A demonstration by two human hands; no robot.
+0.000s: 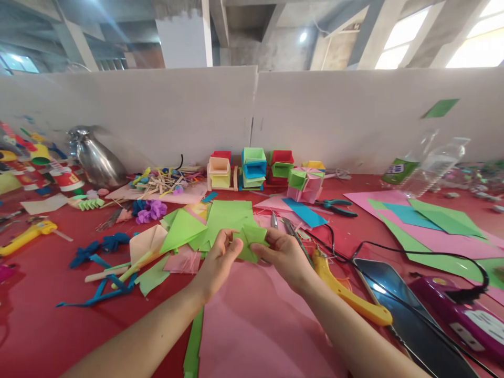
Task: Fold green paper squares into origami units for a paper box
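Note:
A small folded green paper (248, 242) is held up between my two hands, above the far end of a large pink sheet (263, 320). My left hand (220, 257) pinches its left edge between thumb and fingers. On the right side, my right hand (283, 254) grips the same paper with the thumb in front. Creases show on the paper. Just beyond my hands lies a stack of light green sheets (230, 215), with a folded green piece (183, 231) to its left.
A yellow glue gun (350, 299), a phone (401, 310) and a purple power strip (460, 315) with black cables lie at right. Folded paper boxes (254, 168) stand by the partition. Teal pliers (338, 207), blue paper strips (106, 289) and a metal jug (96, 157) are around.

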